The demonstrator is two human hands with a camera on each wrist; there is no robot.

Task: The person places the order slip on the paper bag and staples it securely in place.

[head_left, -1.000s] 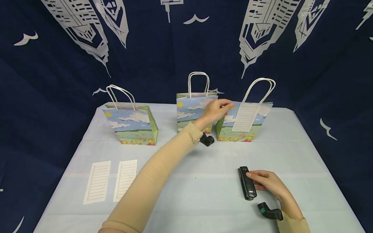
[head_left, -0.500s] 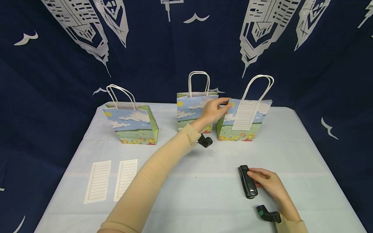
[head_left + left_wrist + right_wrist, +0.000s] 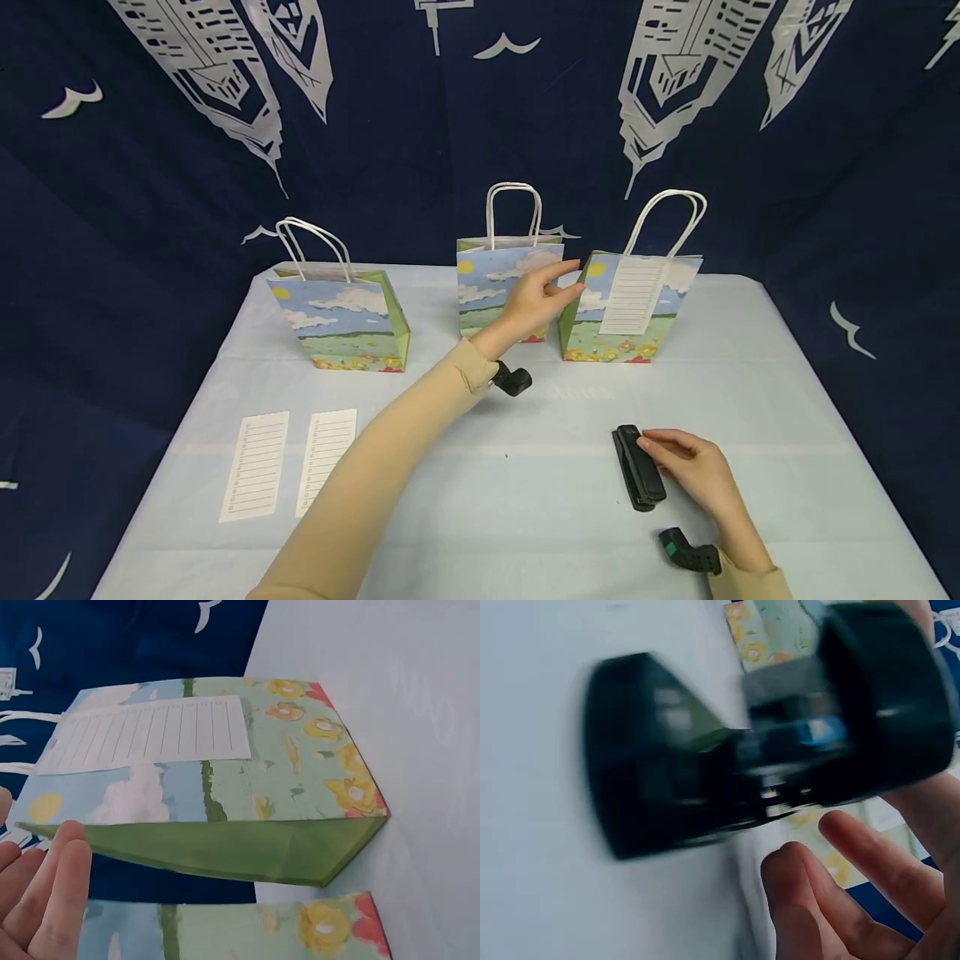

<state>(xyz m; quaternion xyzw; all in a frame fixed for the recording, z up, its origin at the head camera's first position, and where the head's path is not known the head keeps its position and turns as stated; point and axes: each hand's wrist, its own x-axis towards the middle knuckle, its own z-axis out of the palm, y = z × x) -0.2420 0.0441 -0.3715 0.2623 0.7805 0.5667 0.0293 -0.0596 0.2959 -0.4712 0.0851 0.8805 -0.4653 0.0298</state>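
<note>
My left hand (image 3: 531,302) stands beside the upper left corner of the right paper gift bag (image 3: 613,347), thumb and fingers spread and holding nothing. In the left wrist view its fingers (image 3: 67,889) are near the bag's top corner. A white lined card (image 3: 632,296) lies against the bag's front, just below the white handle. Lower right, my right hand (image 3: 703,479) grips a black stapler (image 3: 639,468) at its far end, between thumb and fingers. The stapler looks blurred in the right wrist view, with curled fingers (image 3: 802,900) below it.
A second gift bag (image 3: 480,287) stands in the back middle, partly behind my left hand. Another bag (image 3: 345,337) is at the back left. Two lined cards (image 3: 255,467) lie on the left of the white-covered table (image 3: 525,517); my left sleeve partly covers one.
My left hand has let go of the right bag's upper corner, spread its fingers and drawn back slightly left. The right hand stays at the stapler, almost unmoved.
</note>
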